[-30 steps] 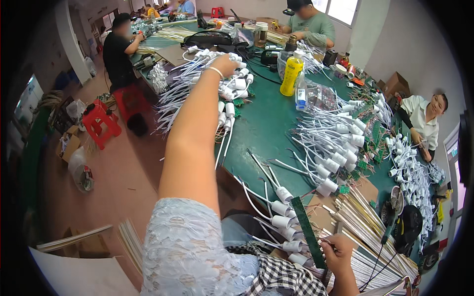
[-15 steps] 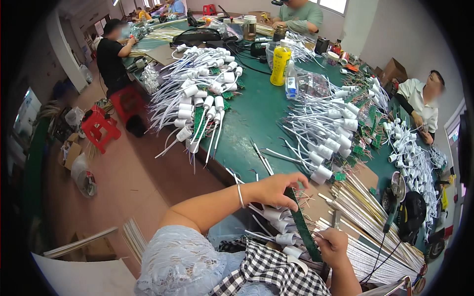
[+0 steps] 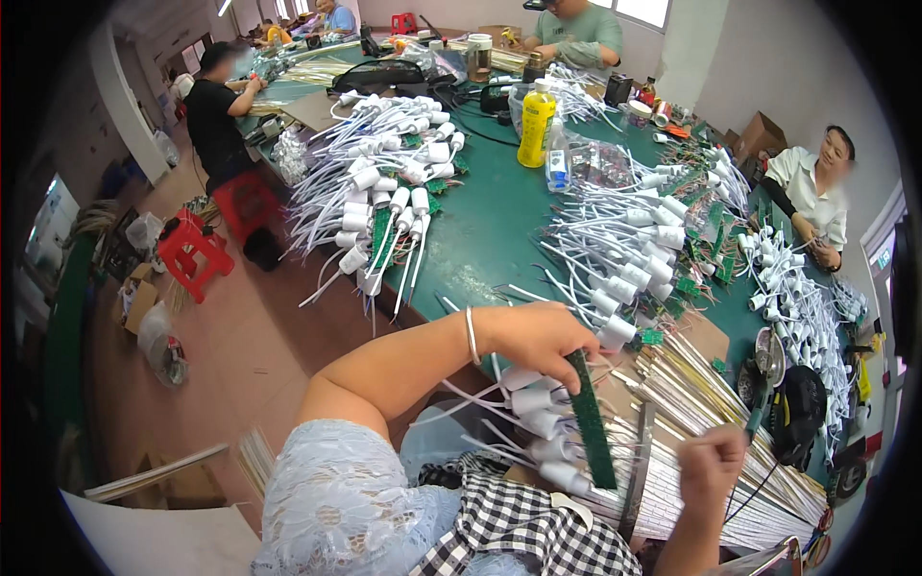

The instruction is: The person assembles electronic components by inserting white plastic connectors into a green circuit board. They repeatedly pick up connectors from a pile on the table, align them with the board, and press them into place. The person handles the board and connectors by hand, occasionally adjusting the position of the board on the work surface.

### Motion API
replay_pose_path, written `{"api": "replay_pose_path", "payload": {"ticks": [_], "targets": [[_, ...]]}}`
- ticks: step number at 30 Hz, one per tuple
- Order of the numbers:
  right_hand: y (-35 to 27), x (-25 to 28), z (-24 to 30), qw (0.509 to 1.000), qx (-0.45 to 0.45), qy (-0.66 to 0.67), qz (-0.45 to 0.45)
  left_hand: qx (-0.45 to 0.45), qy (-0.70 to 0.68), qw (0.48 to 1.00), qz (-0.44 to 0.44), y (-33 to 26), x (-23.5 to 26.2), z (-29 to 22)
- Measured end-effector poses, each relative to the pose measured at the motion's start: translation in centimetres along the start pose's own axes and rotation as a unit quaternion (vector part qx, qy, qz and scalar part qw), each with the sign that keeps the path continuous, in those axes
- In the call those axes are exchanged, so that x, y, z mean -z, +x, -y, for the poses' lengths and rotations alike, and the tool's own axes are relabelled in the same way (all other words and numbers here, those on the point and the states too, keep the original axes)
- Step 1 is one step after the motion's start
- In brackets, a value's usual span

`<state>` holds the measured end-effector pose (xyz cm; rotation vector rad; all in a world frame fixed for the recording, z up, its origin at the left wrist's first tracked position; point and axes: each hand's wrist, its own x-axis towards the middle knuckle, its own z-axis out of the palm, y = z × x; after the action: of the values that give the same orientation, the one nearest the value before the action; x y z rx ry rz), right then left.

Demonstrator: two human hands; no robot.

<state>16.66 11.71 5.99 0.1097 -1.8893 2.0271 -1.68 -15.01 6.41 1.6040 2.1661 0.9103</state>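
Note:
My left hand pinches the upper end of a long, narrow green circuit board strip, which hangs down at a slant. Just left of that strip, several white cylindrical parts with white cables lie by my lap. My right hand is raised apart from the board, its fingers curled closed; anything inside them is hidden. Below it spreads a fan of long, thin pale strips. A narrow grey metal bar lies between the board and my right hand.
Heaps of white cabled parts cover the green table, with another pile at left. A yellow bottle and a clear bottle stand behind. Co-workers sit around the table. A red stool stands on the floor.
My right hand has let go of the board's lower end and moved right and up, away from it. My left hand still holds the upper end, and the board now hangs straighter.

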Motion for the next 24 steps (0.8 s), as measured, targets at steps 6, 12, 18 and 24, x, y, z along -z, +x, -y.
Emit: {"api": "replay_pose_path", "payload": {"ticks": [6, 12, 18, 24], "targets": [[3.3, -2.1, 0.2, 0.972, -0.002, -0.116, 0.205, -0.024, 0.031, 0.999, -0.011, 2.1, -0.1, -2.0], [1.1, -3.8, -1.9, 0.966, -0.201, -0.1, 0.13, -0.034, 0.01, 0.997, -0.061, 3.1, -1.4, -2.3], [1.3, -3.5, -0.5, 0.99, -0.083, -0.09, 0.077, 0.049, -0.011, 0.999, -0.001, 3.4, -1.4, -3.0], [5.3, -4.3, 3.1, 0.968, 0.096, -0.187, 0.139, 0.096, 0.073, 0.992, 0.049, 4.2, -1.2, -4.9]]}}
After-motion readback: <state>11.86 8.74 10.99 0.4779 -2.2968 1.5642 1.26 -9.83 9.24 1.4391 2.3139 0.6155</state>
